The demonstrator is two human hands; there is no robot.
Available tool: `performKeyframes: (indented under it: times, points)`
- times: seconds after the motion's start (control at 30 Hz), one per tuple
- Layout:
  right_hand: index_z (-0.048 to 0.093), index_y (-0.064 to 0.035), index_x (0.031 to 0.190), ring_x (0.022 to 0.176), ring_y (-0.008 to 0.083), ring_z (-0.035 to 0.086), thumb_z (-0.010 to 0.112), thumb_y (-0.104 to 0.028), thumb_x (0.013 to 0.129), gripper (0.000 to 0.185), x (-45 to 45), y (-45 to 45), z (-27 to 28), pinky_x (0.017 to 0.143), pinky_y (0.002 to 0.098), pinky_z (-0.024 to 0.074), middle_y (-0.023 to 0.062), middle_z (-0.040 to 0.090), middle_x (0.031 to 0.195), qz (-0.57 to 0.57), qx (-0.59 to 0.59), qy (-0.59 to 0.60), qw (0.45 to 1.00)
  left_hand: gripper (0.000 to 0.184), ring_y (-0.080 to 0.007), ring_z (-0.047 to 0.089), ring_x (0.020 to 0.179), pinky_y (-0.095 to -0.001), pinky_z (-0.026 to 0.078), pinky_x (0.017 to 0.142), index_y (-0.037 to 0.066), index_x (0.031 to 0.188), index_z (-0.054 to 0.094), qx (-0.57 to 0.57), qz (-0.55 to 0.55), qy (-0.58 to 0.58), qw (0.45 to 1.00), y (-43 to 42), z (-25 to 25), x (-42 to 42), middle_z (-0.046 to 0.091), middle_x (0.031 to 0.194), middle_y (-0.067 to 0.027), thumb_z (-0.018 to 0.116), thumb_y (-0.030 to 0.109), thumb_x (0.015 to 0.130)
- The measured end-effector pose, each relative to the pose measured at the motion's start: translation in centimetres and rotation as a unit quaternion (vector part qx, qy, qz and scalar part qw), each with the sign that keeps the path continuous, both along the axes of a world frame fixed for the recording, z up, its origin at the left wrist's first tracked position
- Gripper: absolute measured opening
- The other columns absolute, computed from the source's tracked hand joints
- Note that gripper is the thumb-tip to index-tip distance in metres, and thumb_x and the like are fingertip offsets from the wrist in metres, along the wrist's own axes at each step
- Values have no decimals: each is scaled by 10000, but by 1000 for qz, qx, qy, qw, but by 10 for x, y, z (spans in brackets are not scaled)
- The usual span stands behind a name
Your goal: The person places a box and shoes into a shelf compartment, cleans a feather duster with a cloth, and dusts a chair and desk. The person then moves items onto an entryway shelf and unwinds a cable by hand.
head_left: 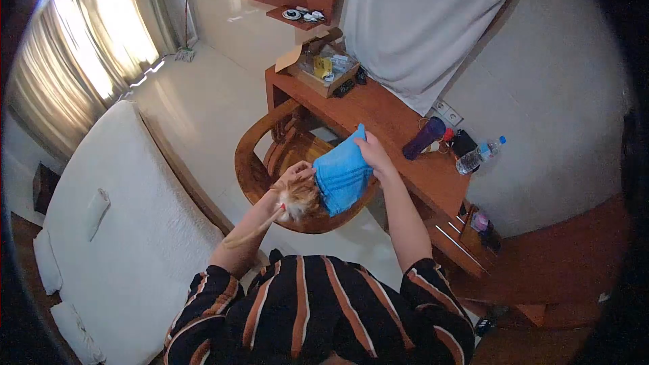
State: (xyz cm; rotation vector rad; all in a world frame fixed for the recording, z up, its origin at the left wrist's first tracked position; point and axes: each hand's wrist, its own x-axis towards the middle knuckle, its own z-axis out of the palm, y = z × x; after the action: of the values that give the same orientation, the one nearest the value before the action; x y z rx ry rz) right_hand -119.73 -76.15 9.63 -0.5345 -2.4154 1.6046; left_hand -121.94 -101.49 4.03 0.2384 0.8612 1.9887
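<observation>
A blue towel [343,177] with darker stripes hangs spread over the wooden armchair [251,170]. My right hand [373,154] grips its upper right edge, thumb on top and fingers partly behind the cloth. At the towel's left edge is my left hand [296,173], fingers closed and seeming to pinch the cloth. Just below that hand is an orange-and-white cat [299,200], its front part hidden behind the towel. Its pale tail [253,232] lies across my left forearm, with a small red spot near the tail's base.
A wooden desk [399,128] behind the chair carries an open cardboard box [328,71], a purple tumbler [424,138] and a plastic water bottle [478,156]. On the left lies a white bed [135,196]. A mop [184,53] stands near the curtains.
</observation>
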Motion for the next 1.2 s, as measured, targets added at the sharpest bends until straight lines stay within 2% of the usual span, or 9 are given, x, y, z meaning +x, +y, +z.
performKeyframes:
  times: [0.13,0.27,0.33,0.4,0.5,0.7,0.9,0.97,1.2]
  points:
    - [442,-32,1229,916,201,575,526,-157,873,387,24,0,18,762,341,476,93,571,1069,121,-330,-39,935,314,-127,566,633,-320,503,574,84,1057,536,-145,102,-19,984,4,13,8,558,759,2,637,303,856]
    - [440,-35,1219,928,160,554,515,-75,865,364,40,-8,32,794,290,460,83,544,1067,154,-320,-60,933,599,-212,586,962,-327,506,814,39,1408,260,235,-58,-173,955,-27,-38,9,556,1178,-119,345,398,936]
    - [457,-39,1192,916,156,550,511,-62,865,333,36,0,21,795,288,456,82,549,1052,158,-271,-77,947,636,-241,457,1189,-349,403,988,1,1394,258,-14,1,-16,1000,-34,-6,25,415,1350,-140,349,420,924]
    - [473,-43,1165,905,151,546,508,-48,864,303,35,6,14,795,286,453,80,553,1037,159,-223,-94,957,658,-222,343,1285,-345,309,1065,-6,1396,238,269,34,-425,864,-33,-15,29,342,1394,-143,328,452,933]
    - [488,-35,1120,902,146,538,508,-44,864,257,33,9,9,791,284,451,69,559,994,175,-205,-74,960,555,-216,443,1160,-341,390,962,59,1371,286,-29,80,152,985,-19,-59,11,442,1264,-131,390,395,942]
    - [525,-39,1146,896,142,544,495,4,846,304,26,15,8,791,280,451,59,569,1059,158,-238,34,958,454,-86,522,858,-249,441,750,51,1250,418,-69,142,148,976,5,35,-10,569,964,-10,621,195,870]
    - [632,-66,960,943,164,544,524,71,768,260,36,10,39,800,297,440,77,584,1055,-44,-255,47,965,155,-127,486,982,-276,406,826,-13,978,620,-54,94,373,922,-4,54,-40,554,1059,-48,589,83,861]
    - [631,-56,729,927,189,551,524,97,716,188,27,27,41,791,307,429,110,602,1002,231,-185,196,935,70,-151,487,957,-291,391,839,-4,846,657,-11,111,366,924,-3,60,-38,543,1001,-41,609,14,798]
    - [529,-37,621,836,189,504,457,68,681,141,43,30,46,762,281,387,79,542,857,183,-29,108,977,84,-171,428,960,-284,347,819,69,710,629,63,69,448,889,-1,46,-61,461,967,-22,672,-2,717]
